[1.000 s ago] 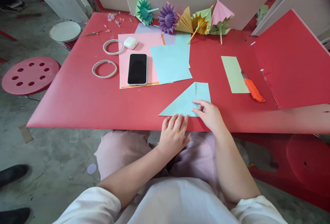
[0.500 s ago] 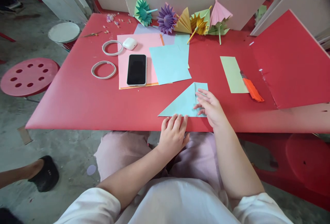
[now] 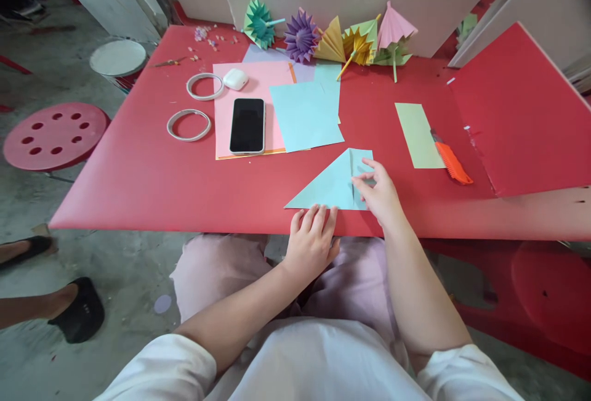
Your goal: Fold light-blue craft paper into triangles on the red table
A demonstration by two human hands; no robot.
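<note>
A sheet of light blue paper (image 3: 325,182), folded into a slanted shape with a crease near its right side, lies close to the table's front edge. My left hand (image 3: 311,238) rests with its fingers spread, the tips on the paper's lower edge. Over the right part of the sheet is my right hand (image 3: 378,191), its thumb and index finger near the crease and the other fingers apart. I see nothing held in either hand. Behind the folded sheet lies another light blue sheet (image 3: 305,114).
On the red table (image 3: 138,185) are a phone (image 3: 248,126), a white earbud case (image 3: 235,79), two tape rolls (image 3: 189,125), pink paper (image 3: 224,108), a green strip (image 3: 418,136) and an orange cutter (image 3: 455,164). Paper umbrellas (image 3: 302,37) line the back. A person's foot (image 3: 80,311) shows at left.
My right hand's fingers have drawn in, and the index finger and thumb have come to the crease. My left hand stays put. A second foot has appeared at the left.
</note>
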